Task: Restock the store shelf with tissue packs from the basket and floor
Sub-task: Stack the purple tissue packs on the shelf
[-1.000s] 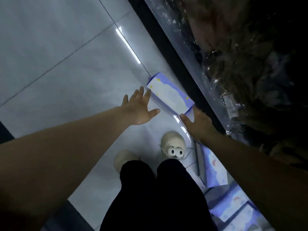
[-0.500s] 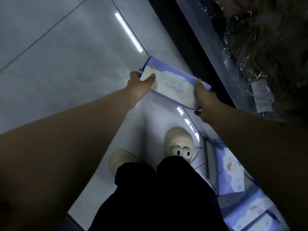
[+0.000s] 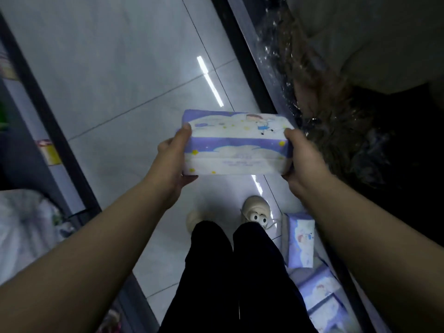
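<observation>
A purple and white tissue pack (image 3: 236,144) with cartoon print is lifted well above the floor, held lengthwise between both hands. My left hand (image 3: 174,161) grips its left end, thumb on top. My right hand (image 3: 304,162) grips its right end. More tissue packs lie on the floor at the lower right: one (image 3: 300,239) by my right foot and several others (image 3: 322,294) nearer the frame's bottom. No basket is in sight.
The store shelf's edge (image 3: 262,75) runs diagonally on the right, with plastic-wrapped goods (image 3: 336,121) on it. Another shelf unit's dark base (image 3: 55,131) borders the aisle on the left, with a white bag (image 3: 26,227) beside it. My feet in cream shoes (image 3: 254,210) stand on the grey tiles.
Both hands closed on a pack that lay on the floor and raised it. It has turned level and come closer to the camera.
</observation>
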